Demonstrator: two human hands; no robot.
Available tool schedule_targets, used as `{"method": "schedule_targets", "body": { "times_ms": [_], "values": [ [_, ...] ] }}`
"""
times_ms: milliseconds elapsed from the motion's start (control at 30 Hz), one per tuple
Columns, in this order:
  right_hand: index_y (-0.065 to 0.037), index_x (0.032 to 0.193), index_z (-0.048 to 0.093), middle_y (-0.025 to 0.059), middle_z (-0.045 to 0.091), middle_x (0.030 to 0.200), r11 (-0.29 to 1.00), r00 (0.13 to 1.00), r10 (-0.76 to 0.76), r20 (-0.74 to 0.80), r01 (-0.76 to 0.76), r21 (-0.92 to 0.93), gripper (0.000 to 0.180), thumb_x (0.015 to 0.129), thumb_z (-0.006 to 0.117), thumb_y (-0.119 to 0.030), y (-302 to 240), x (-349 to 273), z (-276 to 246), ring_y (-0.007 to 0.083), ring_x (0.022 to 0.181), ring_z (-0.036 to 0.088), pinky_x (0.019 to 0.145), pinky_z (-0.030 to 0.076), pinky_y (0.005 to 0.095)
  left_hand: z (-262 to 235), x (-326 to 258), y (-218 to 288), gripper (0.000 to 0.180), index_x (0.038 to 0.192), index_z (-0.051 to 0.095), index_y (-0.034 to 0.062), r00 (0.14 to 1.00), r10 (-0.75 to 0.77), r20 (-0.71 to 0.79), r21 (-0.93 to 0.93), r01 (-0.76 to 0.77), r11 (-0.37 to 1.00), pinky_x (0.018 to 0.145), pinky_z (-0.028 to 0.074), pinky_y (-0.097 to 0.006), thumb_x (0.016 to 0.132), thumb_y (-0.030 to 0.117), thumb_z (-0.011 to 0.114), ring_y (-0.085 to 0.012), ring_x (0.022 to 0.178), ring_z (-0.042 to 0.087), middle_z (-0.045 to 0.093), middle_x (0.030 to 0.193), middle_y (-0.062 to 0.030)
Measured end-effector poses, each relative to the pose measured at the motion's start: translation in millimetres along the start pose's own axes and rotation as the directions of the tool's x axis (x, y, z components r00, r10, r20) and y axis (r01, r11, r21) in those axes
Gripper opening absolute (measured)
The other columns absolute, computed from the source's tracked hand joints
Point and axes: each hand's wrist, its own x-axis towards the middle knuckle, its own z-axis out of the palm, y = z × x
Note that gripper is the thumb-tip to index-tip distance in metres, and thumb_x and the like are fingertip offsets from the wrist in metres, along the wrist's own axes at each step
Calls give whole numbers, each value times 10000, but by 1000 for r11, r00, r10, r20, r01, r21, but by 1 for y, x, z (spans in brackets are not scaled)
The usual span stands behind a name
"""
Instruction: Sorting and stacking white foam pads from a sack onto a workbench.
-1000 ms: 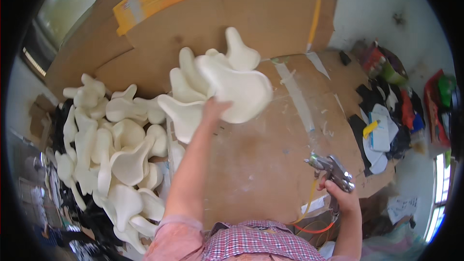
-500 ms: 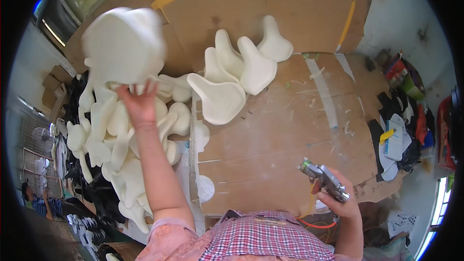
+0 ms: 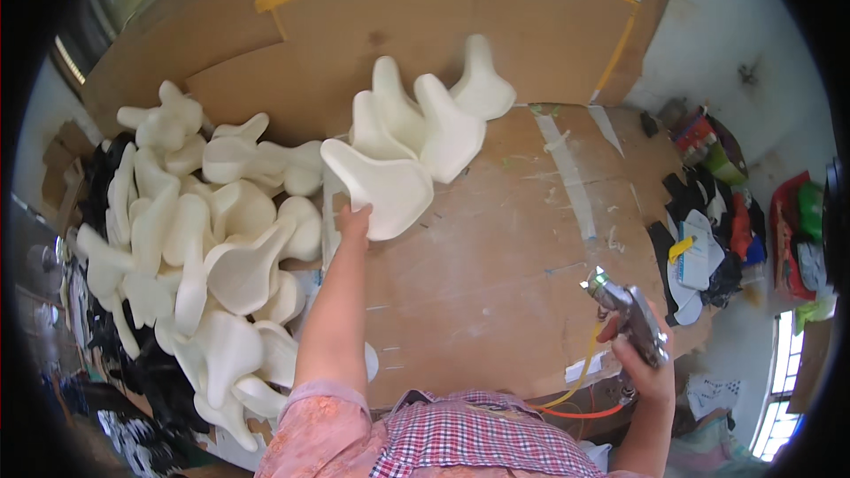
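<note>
Cream foam seat (image 3: pixel 385 188) lay on the worktop (image 3: pixel 496 283), nearest of a row, your left hand (image 3: pixel 354 221) grasping its near edge; your right hand (image 3: pixel 642 363) stayed clenched around the spray gun (image 3: pixel 630 317). Steadying that seat flat before aiming seemed wise.

Left hand (image 3: pixel 354 223) fingers grip a cream foam saddle (image 3: pixel 382 188) on the table (image 3: pixel 496 265); right hand (image 3: pixel 645 370) holds a metal spray gun (image 3: pixel 630 314).

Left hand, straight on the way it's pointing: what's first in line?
The left hand already touches the nearest cream foam saddle. Beyond it, likely the row of three saddles against the cardboard; depth is unclear.
</note>
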Motion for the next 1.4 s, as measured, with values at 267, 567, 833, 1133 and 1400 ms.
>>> {"method": "schedule_targets", "body": {
  "times_ms": [267, 567, 833, 1133, 1400],
  "values": [
    [29, 1213, 488, 80, 595, 837, 980, 982, 4, -187, 33, 194, 500, 771, 681, -101, -2, 40, -14, 136, 702, 577, 651, 486, 272, -26, -45, 31, 375, 1133, 548, -47, 998, 52, -37, -116, -56, 992, 796, 488, -332, 790, 58, 657, -213, 930, 609, 623, 1069, -106],
    [17, 1187, 509, 72, 603, 838, 963, 964, 206, -170, -168, 213, 508, 751, 701, -160, 55, 21, -29, 151, 770, 588, 713, 483, 292, 108, -75, 163, 504, 1130, 552, -39, 903, 202, 380, -312, -81, 947, 837, 449, -320, 721, 196, 730, -200, 923, 590, 624, 1038, -96],
    [31, 1220, 488, 75, 601, 883, 958, 946, 267, -186, -239, 159, 561, 745, 702, -176, 72, 2, -32, 158, 789, 584, 745, 474, 305, 196, -74, 145, 445, 1161, 603, 120, 976, 123, 178, 526, -200, 827, 988, 373, -473, 763, 307, 670, -404, 1226, 335, 270, 1389, -200],
    [52, 1222, 471, 133, 617, 841, 968, 938, 48, -344, 41, 247, 604, 707, 718, -145, 8, 9, -18, 215, 719, 622, 680, 518, 355, 147, -87, 128, 393, 1073, 643, 78, 870, 366, 331, 554, -493, 671, 926, 416, -443, 744, 290, 681, -371, 1090, 481, 506, 1175, -218],
    [-11, 1274, 455, 124, 594, 1008, 985, 1000, 4, 19, -7, 172, 594, 729, 692, -34, 20, 3, 17, 193, 848, 595, 742, 487, 336, -92, -66, 179, 407, 1186, 526, 17, 915, 280, 291, -545, -82, 834, 875, 481, -380, 837, 202, 627, -198, 980, 582, 600, 1101, -60]
  ]
}}
